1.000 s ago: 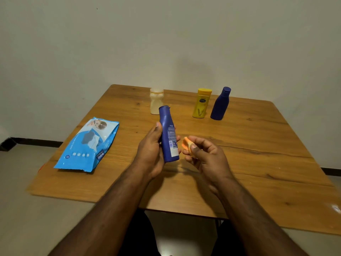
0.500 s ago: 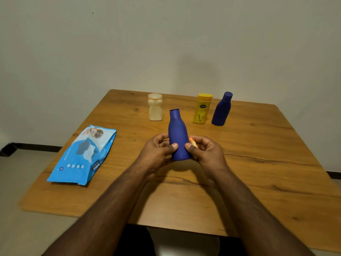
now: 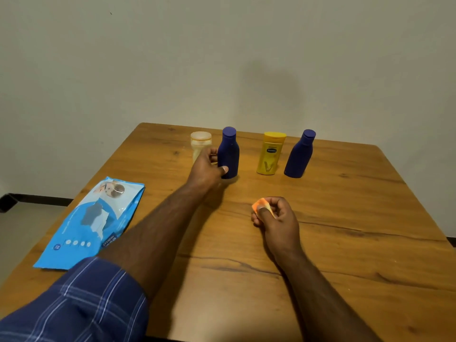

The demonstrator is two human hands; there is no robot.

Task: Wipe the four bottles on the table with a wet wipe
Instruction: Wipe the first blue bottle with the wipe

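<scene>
The left hand [image 3: 206,166] has its grip around a blue bottle [image 3: 229,154] standing upright at the worktop's [image 3: 345,243] far side. The right hand [image 3: 276,215] pinches an orange wipe [image 3: 260,204] nearer.

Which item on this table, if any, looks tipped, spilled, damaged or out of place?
Nothing stands out. All four bottles stand upright in a row at the table's far side; the left hand holds one blue bottle, the right hand pinches the wipe.
</scene>
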